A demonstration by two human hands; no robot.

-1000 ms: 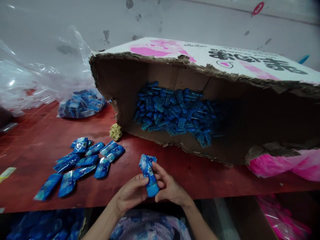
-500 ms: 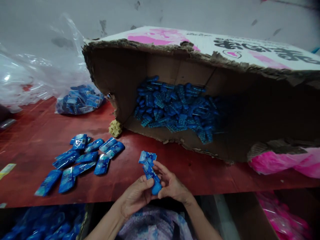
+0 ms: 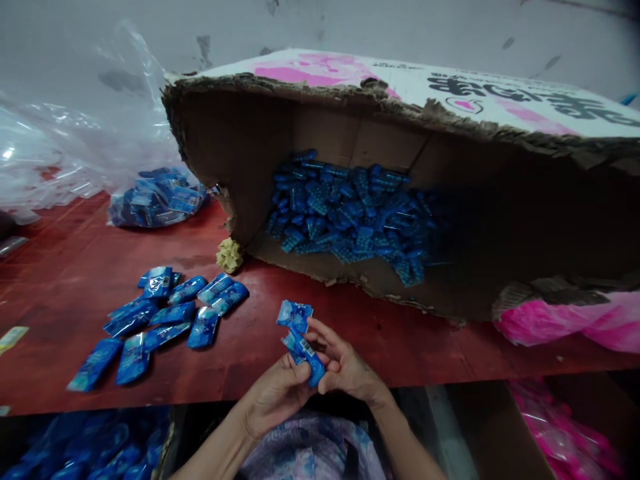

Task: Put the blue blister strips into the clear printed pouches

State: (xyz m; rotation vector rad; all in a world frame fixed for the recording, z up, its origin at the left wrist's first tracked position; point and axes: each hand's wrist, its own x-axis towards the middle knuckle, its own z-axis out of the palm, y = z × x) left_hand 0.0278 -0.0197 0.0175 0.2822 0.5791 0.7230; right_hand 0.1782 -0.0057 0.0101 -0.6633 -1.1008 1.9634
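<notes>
Cardboard box (image 3: 310, 133) cut off at right edge; its dark interior indistinct
</notes>
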